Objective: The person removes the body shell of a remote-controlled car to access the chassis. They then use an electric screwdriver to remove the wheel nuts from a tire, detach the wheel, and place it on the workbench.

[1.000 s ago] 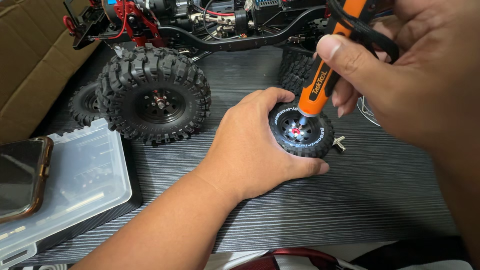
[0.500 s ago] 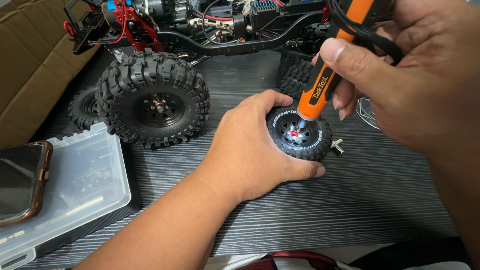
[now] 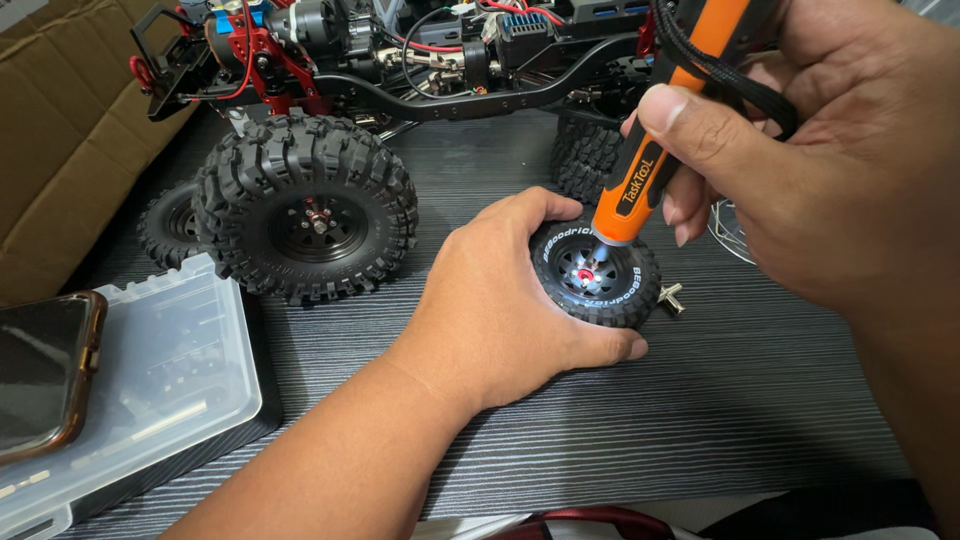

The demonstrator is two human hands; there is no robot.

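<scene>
My left hand (image 3: 500,300) wraps around a small black model tire (image 3: 598,273) with a red hub, holding it flat on the dark wood-grain table (image 3: 720,400). My right hand (image 3: 800,150) grips an orange and black screwdriver (image 3: 660,150), its tip set in the middle of the wheel hub. A small metal cross-shaped wrench (image 3: 671,297) lies just right of the tire.
A model crawler truck chassis (image 3: 400,50) with red parts and wires stands at the back, with a big knobby tire (image 3: 305,205) on its left. A clear plastic parts box (image 3: 160,390) with a phone (image 3: 40,370) on it sits at left. Cardboard (image 3: 60,150) lies far left.
The view shifted slightly; the hands, tire and screwdriver keep the same hold. The screwdriver stays on the hub.
</scene>
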